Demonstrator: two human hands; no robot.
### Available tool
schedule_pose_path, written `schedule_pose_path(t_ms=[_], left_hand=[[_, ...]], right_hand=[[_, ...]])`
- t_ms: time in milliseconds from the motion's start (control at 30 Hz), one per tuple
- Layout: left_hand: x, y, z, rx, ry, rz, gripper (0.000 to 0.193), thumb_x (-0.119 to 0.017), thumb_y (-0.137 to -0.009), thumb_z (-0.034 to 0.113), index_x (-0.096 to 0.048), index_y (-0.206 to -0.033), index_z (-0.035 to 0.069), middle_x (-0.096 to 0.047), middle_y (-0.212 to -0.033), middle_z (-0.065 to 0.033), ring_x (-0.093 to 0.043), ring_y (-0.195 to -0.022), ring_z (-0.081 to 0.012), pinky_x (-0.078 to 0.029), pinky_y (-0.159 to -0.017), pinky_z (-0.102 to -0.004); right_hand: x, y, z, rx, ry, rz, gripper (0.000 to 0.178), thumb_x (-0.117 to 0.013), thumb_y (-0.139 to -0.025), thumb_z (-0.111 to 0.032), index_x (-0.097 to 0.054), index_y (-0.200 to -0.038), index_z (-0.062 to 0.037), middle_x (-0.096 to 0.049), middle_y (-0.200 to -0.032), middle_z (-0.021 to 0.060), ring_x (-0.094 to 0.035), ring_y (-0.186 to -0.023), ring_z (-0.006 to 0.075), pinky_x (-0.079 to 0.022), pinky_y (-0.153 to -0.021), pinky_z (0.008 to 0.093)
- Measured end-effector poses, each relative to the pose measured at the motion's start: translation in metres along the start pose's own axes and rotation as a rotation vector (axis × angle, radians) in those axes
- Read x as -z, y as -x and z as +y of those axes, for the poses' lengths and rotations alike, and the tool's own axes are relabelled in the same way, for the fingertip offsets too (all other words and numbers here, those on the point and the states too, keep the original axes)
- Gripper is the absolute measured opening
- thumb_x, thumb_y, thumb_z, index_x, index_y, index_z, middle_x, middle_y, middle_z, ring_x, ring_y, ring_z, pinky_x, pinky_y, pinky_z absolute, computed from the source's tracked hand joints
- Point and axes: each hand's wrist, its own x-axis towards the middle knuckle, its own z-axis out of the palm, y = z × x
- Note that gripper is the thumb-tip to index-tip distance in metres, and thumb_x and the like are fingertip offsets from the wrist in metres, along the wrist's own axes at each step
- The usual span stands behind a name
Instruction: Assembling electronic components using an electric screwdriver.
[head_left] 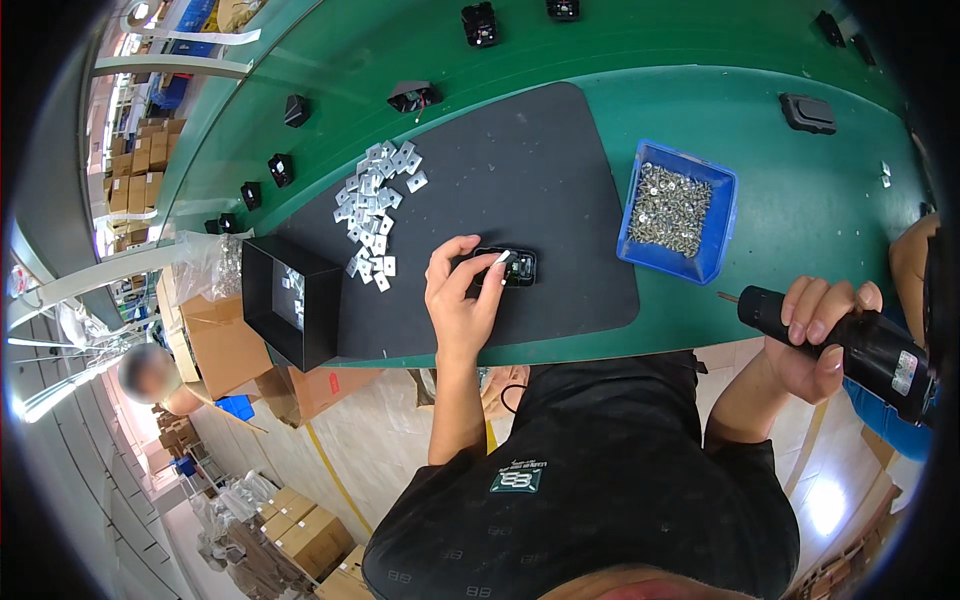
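Note:
My left hand [463, 300] bends over a small black housing [528, 268] on the dark mat, fingers closed at its left part. A small white piece [502, 258] shows at the fingertips, pinched there; its exact kind is too small to tell. Green circuit parts are visible inside the housing, partly covered by the fingers. Off to the right, my right hand [815, 325] wraps round a black electric screwdriver [875, 360], its thin bit pointing left above the table edge. Left of the housing lies a loose heap of silver square plates with holes [370, 205].
A blue bin [727, 215] of screws stands right of the dark mat [530, 150]. The black open box [325, 320] sits at the left edge. Several black housings lie along the back, with one black case [808, 114] at far right. Another person's arm [910, 265] is at right.

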Motion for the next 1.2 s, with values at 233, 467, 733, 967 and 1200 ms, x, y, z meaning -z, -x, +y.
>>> schedule_pose_path(t_ms=[233,467,733,967,1200], left_hand=[[0.006,0.011,0.018,-0.039,-0.274,0.119,0.01,-0.072,-0.073,0.004,-0.068,-0.081,0.003,-0.062,-0.106,-0.0114,-0.06,-0.094,-0.0245,-0.047,-0.082,-0.0331],[-0.004,0.014,0.012,0.216,-0.026,0.088,0.008,-0.07,-0.076,0.006,-0.067,-0.083,0.003,-0.064,-0.109,-0.0133,-0.064,-0.088,-0.0267,-0.049,-0.076,-0.0334],[0.01,-0.016,0.015,-0.102,-0.04,-0.149,0.008,-0.068,-0.078,0.002,-0.066,-0.086,0.0,-0.06,-0.118,-0.0142,-0.063,-0.097,-0.0273,-0.051,-0.08,-0.0335],[-0.005,0.004,0.004,-0.041,-0.092,0.089,0.006,-0.066,-0.079,0.001,-0.065,-0.084,-0.001,-0.057,-0.117,-0.0155,-0.063,-0.092,-0.0237,-0.051,-0.077,-0.0307],[-0.009,0.003,0.008,0.126,0.103,0.052,0.005,-0.063,-0.082,0.001,-0.063,-0.085,-0.003,-0.061,-0.106,-0.0148,-0.063,-0.067,-0.0168,-0.05,-0.061,-0.0261]], right_hand=[[-0.001,0.001,0.003,-0.003,-0.026,-0.017,0.057,-0.066,-0.079,-0.023,-0.037,-0.124,-0.0011,-0.049,-0.07,0.0007,-0.046,-0.055,0.0099,-0.039,-0.055,0.0254],[-0.001,-0.002,0.002,-0.009,-0.031,-0.021,0.057,-0.067,-0.08,-0.024,-0.038,-0.123,-0.0008,-0.049,-0.07,0.001,-0.047,-0.055,0.0103,-0.039,-0.055,0.0255],[-0.003,0.0,0.002,-0.027,-0.028,-0.017,0.057,-0.067,-0.079,-0.023,-0.037,-0.122,-0.0013,-0.049,-0.07,0.0011,-0.047,-0.054,0.0104,-0.039,-0.054,0.0253],[-0.005,-0.002,-0.002,-0.016,-0.046,-0.011,0.057,-0.068,-0.079,-0.023,-0.037,-0.122,-0.002,-0.049,-0.069,0.0007,-0.047,-0.054,0.0103,-0.039,-0.054,0.0251],[-0.005,-0.005,-0.002,-0.011,-0.058,-0.022,0.057,-0.067,-0.079,-0.023,-0.038,-0.123,-0.002,-0.049,-0.069,0.0006,-0.047,-0.054,0.0103,-0.04,-0.055,0.0252]])
